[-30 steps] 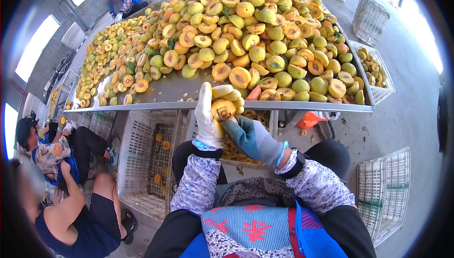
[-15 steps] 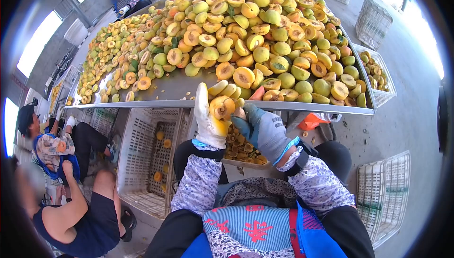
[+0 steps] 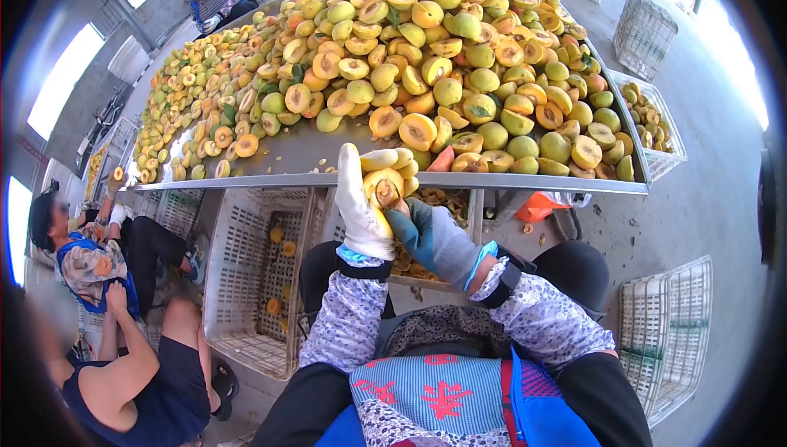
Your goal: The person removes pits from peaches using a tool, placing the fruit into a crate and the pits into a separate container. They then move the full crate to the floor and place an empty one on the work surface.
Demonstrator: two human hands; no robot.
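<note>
Fruit half held between two gloved hands, just below the table edge.
The left hand (image 3: 361, 211) wraps its fingers around a fruit half (image 3: 376, 180), skin side in the palm and cut face out. The right hand (image 3: 432, 238), touching it from below, curls its fingertips against the stone (image 3: 387, 194); whether they pinch it I cannot tell. Beyond both hands is the table (image 3: 246, 182), heaped with fruit (image 3: 447, 90). The half looks light, soft and probably juice-slick, so it is best cupped gently by the firmer skin.

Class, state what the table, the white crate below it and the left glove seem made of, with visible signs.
Table: likely sheet metal; grey, dull sheen, folded rim.
Crate: probably moulded plastic; white lattice of holes.
Glove on the left hand, holding a fruit half: seemingly knitted fabric; white, soft creases.
</note>
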